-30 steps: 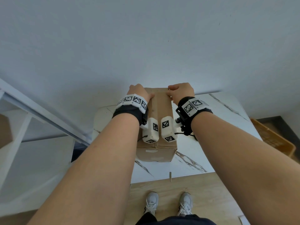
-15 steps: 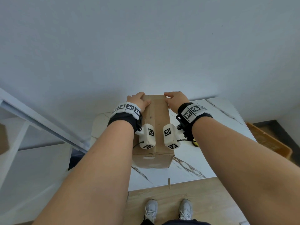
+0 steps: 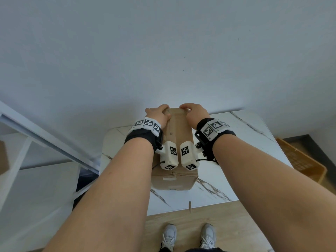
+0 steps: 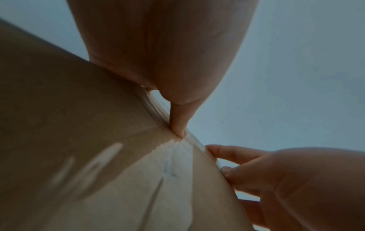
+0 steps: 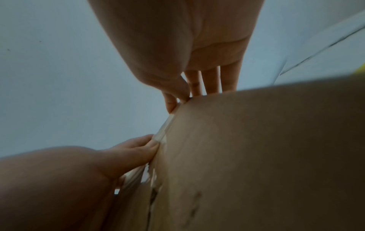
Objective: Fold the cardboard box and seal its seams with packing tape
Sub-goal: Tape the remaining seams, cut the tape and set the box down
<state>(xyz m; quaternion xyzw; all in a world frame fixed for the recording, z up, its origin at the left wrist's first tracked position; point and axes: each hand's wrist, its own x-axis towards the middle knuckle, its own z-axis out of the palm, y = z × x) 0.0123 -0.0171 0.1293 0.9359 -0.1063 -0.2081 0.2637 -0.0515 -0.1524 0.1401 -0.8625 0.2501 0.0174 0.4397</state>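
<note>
Both hands sit on the far end of the cardboard box (image 3: pixel 174 151), which lies lengthwise on the white marble table (image 3: pixel 254 142), just beyond the person's wrists. The left hand (image 3: pixel 158 117) rests on the top's left far corner, its fingers bent over the far edge and pressing there. In the left wrist view one fingertip (image 4: pixel 178 126) pushes down right at that edge, where a strip of clear packing tape (image 4: pixel 177 150) runs along the top seam and wrinkles as it turns over the end. The right hand (image 3: pixel 195 115) mirrors it on the right far corner, fingers curled over the edge (the right wrist view shows the thumb tip (image 5: pixel 170 103) against the rim and the other fingers going down behind the box's far face). Neither hand pinches anything; each lies pressed onto the cardboard, with a bare stretch of the taped seam between them.

Under the wrists the box's near end faces the person, its flaps closed. To the right of the right arm, off the table, an orange crate (image 3: pixel 300 160) sits on the floor. Below the arms, a pair of white sneakers (image 3: pixel 189 235) stands on wood flooring.
</note>
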